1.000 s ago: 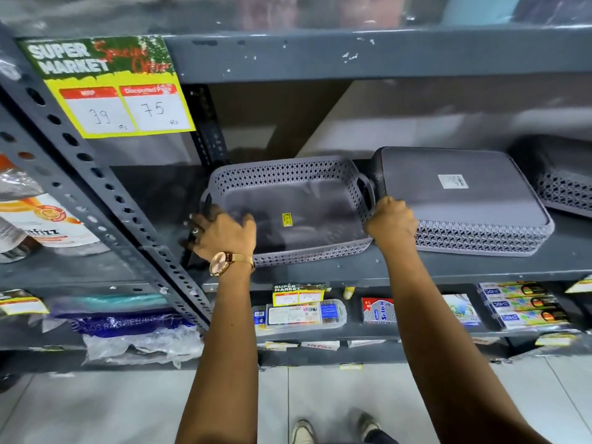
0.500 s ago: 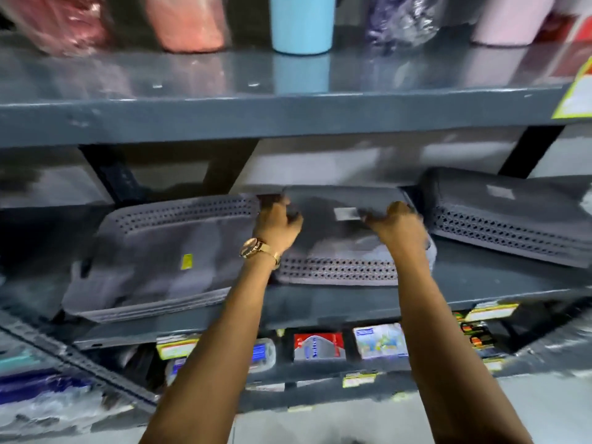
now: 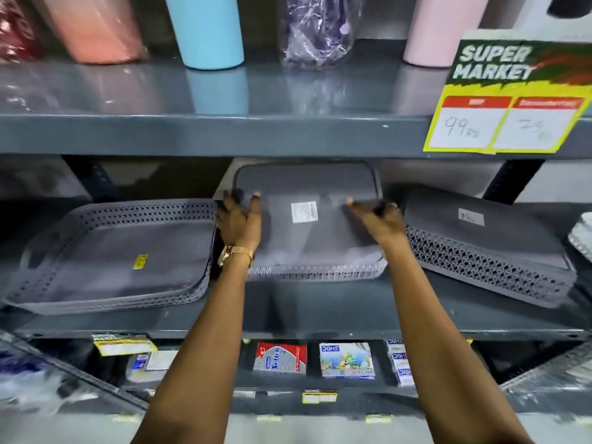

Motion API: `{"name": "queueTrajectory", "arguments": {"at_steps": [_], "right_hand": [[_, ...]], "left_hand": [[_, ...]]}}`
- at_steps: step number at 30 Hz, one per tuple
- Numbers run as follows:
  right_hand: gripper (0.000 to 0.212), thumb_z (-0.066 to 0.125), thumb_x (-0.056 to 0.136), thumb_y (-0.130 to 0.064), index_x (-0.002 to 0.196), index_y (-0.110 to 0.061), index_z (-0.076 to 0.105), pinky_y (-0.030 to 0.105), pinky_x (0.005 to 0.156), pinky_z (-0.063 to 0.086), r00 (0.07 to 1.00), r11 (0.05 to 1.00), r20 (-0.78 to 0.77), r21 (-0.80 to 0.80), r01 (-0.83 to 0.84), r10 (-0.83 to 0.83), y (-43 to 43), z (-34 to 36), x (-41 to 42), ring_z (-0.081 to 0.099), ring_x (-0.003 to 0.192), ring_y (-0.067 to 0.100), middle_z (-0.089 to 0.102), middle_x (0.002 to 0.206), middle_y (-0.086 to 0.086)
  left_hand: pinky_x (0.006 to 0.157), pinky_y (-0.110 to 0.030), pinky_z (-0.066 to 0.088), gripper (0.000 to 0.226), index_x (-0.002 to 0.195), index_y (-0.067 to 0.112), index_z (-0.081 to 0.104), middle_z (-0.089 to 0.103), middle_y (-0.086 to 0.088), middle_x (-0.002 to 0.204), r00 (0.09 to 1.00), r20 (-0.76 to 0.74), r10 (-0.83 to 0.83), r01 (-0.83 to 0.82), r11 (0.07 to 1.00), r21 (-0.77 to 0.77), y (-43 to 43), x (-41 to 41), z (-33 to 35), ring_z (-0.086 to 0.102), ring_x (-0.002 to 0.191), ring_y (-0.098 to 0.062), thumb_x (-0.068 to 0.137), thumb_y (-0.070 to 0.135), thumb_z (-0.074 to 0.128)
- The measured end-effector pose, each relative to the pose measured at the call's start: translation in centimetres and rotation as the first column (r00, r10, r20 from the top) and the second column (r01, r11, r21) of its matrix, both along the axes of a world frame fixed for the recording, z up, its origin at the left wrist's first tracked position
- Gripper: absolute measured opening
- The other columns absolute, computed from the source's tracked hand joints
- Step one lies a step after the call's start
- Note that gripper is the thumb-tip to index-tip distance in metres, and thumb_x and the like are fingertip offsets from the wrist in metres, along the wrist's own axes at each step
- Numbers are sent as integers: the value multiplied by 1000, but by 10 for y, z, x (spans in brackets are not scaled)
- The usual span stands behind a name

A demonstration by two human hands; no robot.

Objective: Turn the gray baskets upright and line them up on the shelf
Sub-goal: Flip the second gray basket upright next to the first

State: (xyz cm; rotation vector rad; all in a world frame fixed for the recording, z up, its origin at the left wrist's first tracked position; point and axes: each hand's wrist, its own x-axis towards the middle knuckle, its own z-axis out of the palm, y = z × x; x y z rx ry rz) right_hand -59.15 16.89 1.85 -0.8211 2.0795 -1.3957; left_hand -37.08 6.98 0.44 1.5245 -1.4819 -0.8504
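Three gray perforated baskets sit on the middle shelf (image 3: 320, 315). The left basket (image 3: 112, 251) stands upright, open side up, with a yellow sticker inside. The middle basket (image 3: 307, 238) is upside down and tilted, its far edge raised, a white label on its bottom. My left hand (image 3: 238, 222) grips its left side, and my right hand (image 3: 376, 219) grips its right side. The right basket (image 3: 480, 248) lies upside down, angled, beside my right hand.
The shelf above (image 3: 224, 133) sits low over the baskets and holds tumblers and wrapped bottles. A yellow price sign (image 3: 509, 100) hangs at its right edge. Stationery packs (image 3: 346, 360) fill the shelf below. A whitish item (image 3: 583, 235) peeks in at far right.
My hands left the upright left basket and took hold of the overturned middle one, lifting its far edge. The view swung up and to the right.
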Motion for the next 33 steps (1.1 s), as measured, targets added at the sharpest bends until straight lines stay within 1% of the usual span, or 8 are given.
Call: {"name": "queueTrajectory", "arguments": {"at_steps": [3, 5, 9, 11, 14, 19, 23, 33], "right_hand": [[91, 57, 67, -79, 136, -20, 53, 44, 112, 37, 995, 963, 58, -253, 96, -84, 5, 21, -5, 48, 133, 24, 57, 138, 5], [72, 49, 80, -71, 135, -25, 53, 43, 112, 36, 992, 941, 75, -319, 116, -97, 11, 30, -7, 45, 132, 27, 53, 139, 6], [104, 36, 53, -97, 134, -33, 50, 49, 106, 42, 930, 957, 345, -204, 208, -129, 28, 33, -8, 51, 128, 29, 52, 142, 0], [104, 32, 62, -93, 140, -26, 44, 53, 100, 46, 905, 980, 410, -100, 170, -115, 39, 25, -5, 50, 127, 31, 50, 143, 1], [77, 38, 81, -77, 123, -14, 53, 52, 90, 52, 939, 991, 321, -14, 133, -121, 56, 5, -1, 57, 108, 33, 57, 118, 10], [51, 43, 96, -45, 116, -2, 61, 46, 89, 50, 983, 979, 48, 115, 169, -175, 66, -29, 2, 61, 97, 37, 64, 111, 24], [37, 41, 98, -25, 117, -1, 61, 35, 75, 41, 992, 960, -38, 250, 127, -121, 80, -47, 11, 54, 89, 31, 62, 112, 24], [38, 48, 99, -28, 130, -8, 58, 38, 96, 46, 980, 955, -154, 251, 159, -123, 103, -38, 11, 58, 116, 40, 61, 128, 23]], "left_hand": [[115, -45, 27, 69, 150, 14, 23, 25, -24, 154, 973, -228, 45, -69, 993, -100, 10, -2, 22, 30, 140, -37, 95, 49, 44], [113, -43, 28, 67, 149, 12, 28, 28, -22, 153, 940, -333, 69, -121, 983, -139, 16, 2, 39, 31, 139, -35, 95, 52, 38], [119, -46, 23, 82, 150, 22, 27, 31, -10, 157, 868, -475, 148, -153, 988, 28, 26, 20, 43, 30, 144, -30, 86, 73, 27], [114, -52, 32, 89, 146, 27, 38, 45, -9, 149, 877, -460, 137, -110, 990, 85, 37, 31, 34, 45, 133, -30, 77, 83, 25], [84, -42, 46, 76, 129, 10, 53, 65, -18, 106, 941, -304, 146, -110, 985, 132, 54, 42, 18, 59, 91, -27, 89, 70, 30], [74, -38, 40, 43, 109, -4, 58, 65, -29, 110, 991, -20, 131, -125, 977, 172, 71, 54, -14, 60, 102, -42, 96, 34, 46], [77, -45, 47, 29, 114, -5, 53, 65, -31, 106, 962, 260, 80, -110, 989, 103, 95, 60, -28, 60, 99, -46, 95, 15, 47], [87, -51, 45, 47, 124, 3, 45, 51, -23, 123, 717, 685, 127, -85, 992, -95, 118, 44, -19, 51, 112, -42, 85, 25, 60]]}}
